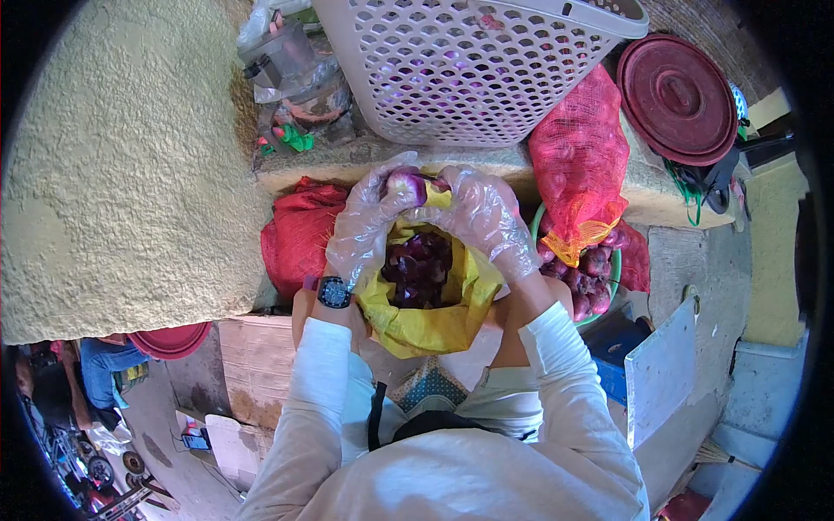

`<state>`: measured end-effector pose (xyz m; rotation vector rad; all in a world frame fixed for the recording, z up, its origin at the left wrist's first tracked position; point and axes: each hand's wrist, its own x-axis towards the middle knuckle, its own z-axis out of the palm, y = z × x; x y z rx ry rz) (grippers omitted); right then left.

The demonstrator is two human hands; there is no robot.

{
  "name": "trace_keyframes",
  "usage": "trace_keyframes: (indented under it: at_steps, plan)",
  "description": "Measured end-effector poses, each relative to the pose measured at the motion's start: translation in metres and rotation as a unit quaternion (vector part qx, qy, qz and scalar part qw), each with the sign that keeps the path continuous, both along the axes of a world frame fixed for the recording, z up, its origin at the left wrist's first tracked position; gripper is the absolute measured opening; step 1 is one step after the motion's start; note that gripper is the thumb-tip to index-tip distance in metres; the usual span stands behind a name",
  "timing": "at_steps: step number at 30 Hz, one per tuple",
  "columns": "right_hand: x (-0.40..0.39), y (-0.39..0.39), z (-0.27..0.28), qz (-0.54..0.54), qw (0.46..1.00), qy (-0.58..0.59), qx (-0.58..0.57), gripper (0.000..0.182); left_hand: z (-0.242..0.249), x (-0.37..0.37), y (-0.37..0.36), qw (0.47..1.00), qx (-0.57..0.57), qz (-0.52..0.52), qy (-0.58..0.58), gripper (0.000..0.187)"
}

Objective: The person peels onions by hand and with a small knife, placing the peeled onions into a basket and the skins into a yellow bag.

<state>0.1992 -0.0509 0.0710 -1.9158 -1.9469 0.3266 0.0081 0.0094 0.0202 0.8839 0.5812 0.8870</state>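
My left hand [363, 217], in a clear plastic glove, grips a partly peeled red onion [405, 186] above a yellow sack. Close beside it is my gloved right hand [488, 215], its fingers closed near the onion; a small dark thing shows at its fingertips, too small to name. Between my legs the yellow sack [408, 332] stands with its mouth rolled open. Dark purple onion skins [419, 271] lie inside it.
A white perforated basket [469, 113] with purple onions stands on the ledge ahead. To the right are a red mesh bag [578, 148] of onions, a green-rimmed basin of red onions [591, 282] and a maroon lid [676, 97]. A red sack [300, 234] lies left. A person sits far left.
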Motion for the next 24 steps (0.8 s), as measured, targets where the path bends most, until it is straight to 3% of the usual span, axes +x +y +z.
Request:
trace_keyframes:
  at_steps: [24]
  plan:
    - [-0.003, 0.0, -0.007, -0.004, 1.0, -0.006, 0.028, 0.058, 0.003, -0.001, -0.002, 0.999, 0.036, 0.026, 0.006, 0.053]
